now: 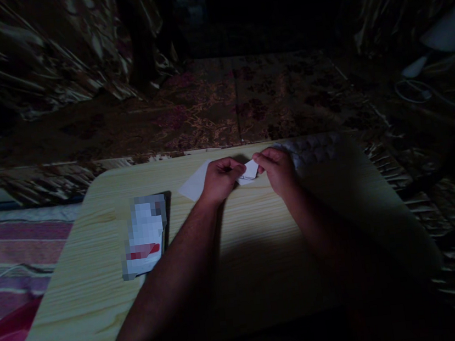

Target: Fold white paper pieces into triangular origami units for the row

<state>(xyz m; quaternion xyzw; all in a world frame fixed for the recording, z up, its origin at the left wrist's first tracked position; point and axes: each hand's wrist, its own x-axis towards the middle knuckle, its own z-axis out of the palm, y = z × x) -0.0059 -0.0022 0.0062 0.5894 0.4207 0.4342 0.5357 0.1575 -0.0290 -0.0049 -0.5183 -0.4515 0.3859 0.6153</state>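
Note:
My left hand [221, 179] and my right hand [277, 169] meet at the far middle of a pale wooden table [102, 296]. Both pinch a small folded piece of white paper [248, 171] held between them, fingers closed on its ends. A larger white sheet [195, 184] lies flat on the table just left of my left hand, partly hidden under it. The scene is very dark.
A white and red packet [144, 235], blurred out, lies on the table's left part. A quilted grey pad [316, 151] sits at the far right edge. Patterned cloth [244, 102] lies beyond the table, striped fabric [13, 246] to the left, and a white cable [413, 93] at right.

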